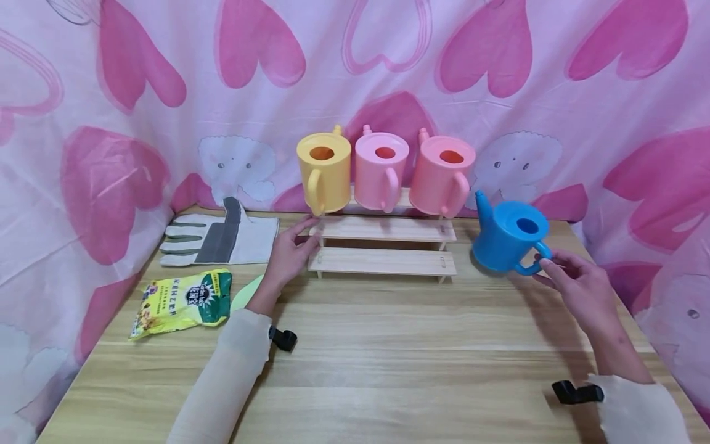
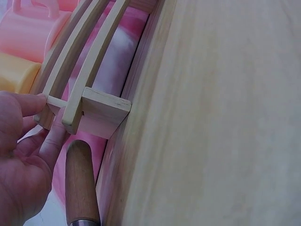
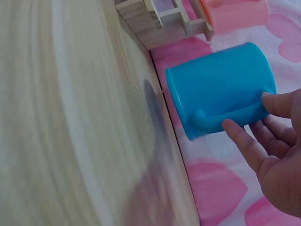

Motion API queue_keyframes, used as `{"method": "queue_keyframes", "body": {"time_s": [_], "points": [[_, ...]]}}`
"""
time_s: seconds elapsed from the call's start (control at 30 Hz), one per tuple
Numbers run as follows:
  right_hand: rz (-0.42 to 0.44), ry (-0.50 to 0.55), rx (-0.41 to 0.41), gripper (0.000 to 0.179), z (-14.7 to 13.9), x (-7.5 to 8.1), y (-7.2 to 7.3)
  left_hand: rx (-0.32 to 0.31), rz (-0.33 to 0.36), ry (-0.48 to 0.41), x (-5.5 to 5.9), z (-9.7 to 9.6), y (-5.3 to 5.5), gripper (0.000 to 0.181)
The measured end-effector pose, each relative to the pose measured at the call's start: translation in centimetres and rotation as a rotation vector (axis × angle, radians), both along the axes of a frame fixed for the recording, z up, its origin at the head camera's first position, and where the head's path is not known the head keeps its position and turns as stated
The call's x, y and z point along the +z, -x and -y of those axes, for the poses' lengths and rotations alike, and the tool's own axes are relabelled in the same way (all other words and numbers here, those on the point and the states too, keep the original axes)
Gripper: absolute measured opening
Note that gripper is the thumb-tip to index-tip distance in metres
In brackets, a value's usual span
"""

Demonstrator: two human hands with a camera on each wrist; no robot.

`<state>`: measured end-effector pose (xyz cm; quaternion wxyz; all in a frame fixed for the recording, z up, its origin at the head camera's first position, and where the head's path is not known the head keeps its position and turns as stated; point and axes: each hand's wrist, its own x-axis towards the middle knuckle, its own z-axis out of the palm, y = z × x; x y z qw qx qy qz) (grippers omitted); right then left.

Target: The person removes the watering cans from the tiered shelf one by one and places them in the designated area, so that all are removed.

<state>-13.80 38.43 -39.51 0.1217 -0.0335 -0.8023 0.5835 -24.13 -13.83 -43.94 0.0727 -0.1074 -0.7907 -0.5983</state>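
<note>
My right hand (image 1: 582,290) pinches the handle of a blue watering can (image 1: 501,240) between thumb and fingers, close over the tabletop right of a tiered wooden stand (image 1: 383,262). The can's spout points up and to the left. At the stand's left end, my left hand (image 1: 291,250) grips the board ends with thumb and fingers, as the left wrist view shows. Along the stand's top tier are a yellow watering can (image 1: 327,179), a light pink watering can (image 1: 379,176) and a darker pink watering can (image 1: 440,179), handles facing me.
A white and grey work glove (image 1: 222,237) lies at the back left of the wooden table (image 1: 388,357). In front of it is a yellow and green packet (image 1: 183,302). A wooden tool handle (image 2: 81,183) lies beside my left hand. Behind hangs a pink heart-patterned cloth (image 1: 322,68).
</note>
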Motion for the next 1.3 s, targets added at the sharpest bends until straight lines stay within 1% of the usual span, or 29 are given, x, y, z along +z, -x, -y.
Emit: {"method": "queue_keyframes", "body": {"time_s": [0.13, 0.23, 0.27, 0.43, 0.53, 0.6, 0.73, 0.87, 1.0, 1.07, 1.1, 1.2, 1.3], "points": [[0.014, 0.086, 0.014, 0.042, 0.8, 0.1, 1.1, 0.000, 0.001, -0.005, -0.1, -0.1, 0.0, 0.037], [0.025, 0.211, 0.043, 0.041, 1.3, 0.0, 1.9, 0.002, 0.001, -0.006, -0.1, -0.2, 0.0, 0.037], [0.033, 0.226, 0.051, 0.042, 1.4, 0.0, 2.1, 0.002, 0.001, -0.005, -0.1, -0.2, 0.0, 0.037], [0.111, 0.194, 0.051, 0.050, 1.9, -0.3, 3.1, 0.005, 0.000, -0.006, -0.1, -0.2, -0.1, 0.037], [0.144, 0.173, 0.045, 0.052, 2.2, -0.4, 3.4, 0.005, -0.002, -0.016, 0.0, -0.3, -0.1, 0.036], [0.149, 0.170, 0.043, 0.054, 2.5, -0.4, 3.6, 0.004, -0.007, -0.022, 0.0, -0.4, -0.1, 0.035], [0.131, 0.193, 0.058, 0.054, 3.3, -0.4, 3.9, 0.005, -0.014, -0.025, 0.1, -0.4, -0.1, 0.034], [0.147, 0.148, 0.047, 0.054, 4.1, -0.6, 4.2, 0.006, -0.014, -0.023, 0.1, -0.3, -0.1, 0.035], [0.162, 0.078, 0.026, 0.052, 4.7, -1.0, 4.5, 0.007, -0.016, -0.029, 0.0, -0.1, 0.1, 0.035], [0.165, 0.071, 0.029, 0.050, 4.9, -1.2, 4.6, 0.008, -0.018, -0.033, 0.0, -0.1, 0.1, 0.035], [0.169, 0.051, 0.031, 0.050, 5.0, -1.3, 4.7, 0.008, -0.017, -0.034, 0.0, -0.1, 0.1, 0.035], [0.176, 0.033, 0.039, 0.050, 5.4, -1.5, 4.7, 0.006, -0.017, -0.038, 0.0, -0.1, 0.0, 0.035], [0.176, 0.043, 0.038, 0.049, 6.0, -1.5, 4.7, 0.006, -0.016, -0.037, -0.1, -0.1, 0.0, 0.035]]}}
